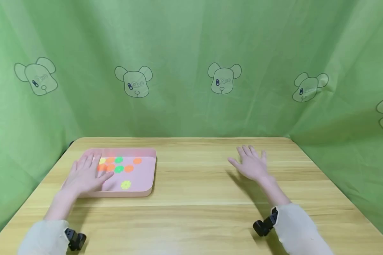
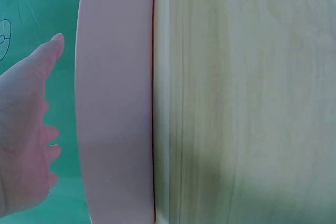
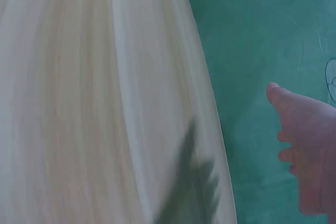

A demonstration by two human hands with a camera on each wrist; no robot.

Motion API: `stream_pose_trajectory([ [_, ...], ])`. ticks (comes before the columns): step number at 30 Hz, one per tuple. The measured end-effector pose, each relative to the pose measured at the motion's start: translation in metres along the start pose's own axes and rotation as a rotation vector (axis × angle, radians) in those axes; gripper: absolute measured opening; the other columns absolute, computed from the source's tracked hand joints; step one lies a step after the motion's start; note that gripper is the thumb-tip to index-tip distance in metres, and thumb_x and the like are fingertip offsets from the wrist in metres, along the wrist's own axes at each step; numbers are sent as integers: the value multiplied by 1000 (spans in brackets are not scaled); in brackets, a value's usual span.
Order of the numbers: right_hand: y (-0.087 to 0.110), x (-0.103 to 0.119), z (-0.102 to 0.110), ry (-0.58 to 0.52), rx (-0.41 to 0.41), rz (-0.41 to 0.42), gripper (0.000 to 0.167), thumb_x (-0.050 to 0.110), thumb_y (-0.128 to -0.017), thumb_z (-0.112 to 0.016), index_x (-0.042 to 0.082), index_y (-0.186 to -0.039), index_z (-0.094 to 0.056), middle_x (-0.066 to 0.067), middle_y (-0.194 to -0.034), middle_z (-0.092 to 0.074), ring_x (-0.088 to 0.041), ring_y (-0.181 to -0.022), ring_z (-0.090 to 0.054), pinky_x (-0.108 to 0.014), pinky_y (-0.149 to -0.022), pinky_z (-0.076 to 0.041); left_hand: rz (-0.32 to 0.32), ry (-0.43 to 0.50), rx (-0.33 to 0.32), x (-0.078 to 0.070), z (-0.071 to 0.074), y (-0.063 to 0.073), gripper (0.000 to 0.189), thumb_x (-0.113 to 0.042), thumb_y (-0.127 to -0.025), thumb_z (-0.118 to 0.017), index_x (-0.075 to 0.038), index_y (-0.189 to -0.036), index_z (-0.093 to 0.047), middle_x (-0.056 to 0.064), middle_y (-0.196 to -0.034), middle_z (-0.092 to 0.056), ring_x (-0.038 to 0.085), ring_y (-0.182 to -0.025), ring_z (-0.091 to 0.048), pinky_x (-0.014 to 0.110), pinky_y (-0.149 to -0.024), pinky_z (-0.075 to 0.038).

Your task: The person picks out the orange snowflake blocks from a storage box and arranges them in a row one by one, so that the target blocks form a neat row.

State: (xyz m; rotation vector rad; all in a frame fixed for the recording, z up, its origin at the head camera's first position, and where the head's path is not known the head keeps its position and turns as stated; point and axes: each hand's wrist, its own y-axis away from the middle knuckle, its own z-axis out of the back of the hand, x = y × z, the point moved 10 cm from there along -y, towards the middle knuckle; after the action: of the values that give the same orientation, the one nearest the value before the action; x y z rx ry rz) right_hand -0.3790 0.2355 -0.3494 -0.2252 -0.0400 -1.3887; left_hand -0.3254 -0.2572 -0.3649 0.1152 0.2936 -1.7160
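My left hand (image 1: 86,175) is spread above the left part of a pink tray (image 1: 137,193), its fingers straight and nothing held. Inside the tray lie several flat flower-shaped pieces: orange pieces (image 1: 129,168), green pieces (image 1: 119,169) and yellow ones, such as the yellow flower piece (image 1: 126,185) near the front. The hand covers part of the tray and perhaps some pieces. In the left wrist view, the hand (image 2: 26,135) is above the tray's side wall (image 2: 115,98). On the right, my right hand (image 1: 251,165) hovers over the table with fingers spread, casting a shadow; it holds nothing.
The wooden table (image 1: 191,219) has a straight back edge. A green curtain (image 1: 178,113) printed with bear heads hangs behind it and along both sides. Each wrist carries a small black camera, such as the right wrist camera (image 1: 264,225).
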Motion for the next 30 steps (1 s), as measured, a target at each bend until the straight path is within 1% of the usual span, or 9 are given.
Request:
stream_pose_trajectory([
  [4,-6,13,0,-19,-18,12,83,63,-91,-29,0,-145,-26,-24,-148,-22,-41,-137,-11,-65,-102,8,0,-7,-10,3,5,1,97,-63,-86,-43,8,-144,-12,33,-147,-8,48,-134,-4,69,-100,3],
  [8,-11,29,2,-95,-64,41,75,52,-94,-38,-5,-142,-28,-28,-145,-26,-44,-134,-16,-62,-106,-3,-6,15,-24,9,11,3,99,-60,-86,-48,11,-143,-10,35,-146,-8,50,-133,-5,69,-100,3],
  [12,-15,49,6,-160,-117,95,69,43,-94,-46,-11,-137,-34,-30,-140,-33,-44,-131,-26,-54,-109,-15,-9,99,-35,18,16,9,104,-54,-83,-58,16,-141,-7,39,-143,-9,53,-131,-8,66,-102,-5],
  [15,-16,67,8,-205,-135,130,69,41,-93,-49,-11,-136,-35,-29,-138,-37,-43,-129,-31,-51,-109,-19,4,205,-33,28,19,15,107,-47,-80,-66,17,-140,-3,42,-141,-8,55,-130,-8,66,-102,-11],
  [18,-17,85,5,-294,-119,146,71,42,-92,-51,-9,-138,-34,-27,-140,-37,-42,-129,-32,-50,-109,-21,31,306,-17,39,21,24,110,-41,-79,-70,15,-141,3,41,-142,-3,55,-130,-6,68,-100,-13],
  [20,-18,96,2,-373,-91,150,73,43,-92,-52,-7,-140,-31,-26,-142,-35,-40,-131,-30,-49,-109,-21,46,345,-4,46,21,30,112,-39,-79,-70,13,-141,7,40,-143,0,56,-130,-5,68,-100,-12],
  [22,-19,107,-4,-457,-59,151,74,43,-91,-53,-5,-142,-29,-24,-144,-32,-39,-132,-28,-49,-109,-20,66,359,13,52,20,34,113,-39,-80,-69,12,-140,10,40,-143,4,56,-129,-3,67,-101,-11],
  [25,-19,125,-14,-580,-4,156,78,43,-89,-56,-2,-144,-25,-21,-146,-30,-37,-134,-25,-49,-110,-19,94,348,26,62,19,38,113,-40,-81,-68,14,-139,11,41,-142,6,57,-129,-2,67,-101,-11],
  [30,-19,162,-32,-731,72,183,82,41,-86,-62,1,-145,-23,-17,-147,-30,-34,-134,-26,-48,-109,-20,127,367,53,73,14,43,111,-40,-82,-67,18,-137,11,45,-139,5,59,-126,-3,69,-99,-12],
])
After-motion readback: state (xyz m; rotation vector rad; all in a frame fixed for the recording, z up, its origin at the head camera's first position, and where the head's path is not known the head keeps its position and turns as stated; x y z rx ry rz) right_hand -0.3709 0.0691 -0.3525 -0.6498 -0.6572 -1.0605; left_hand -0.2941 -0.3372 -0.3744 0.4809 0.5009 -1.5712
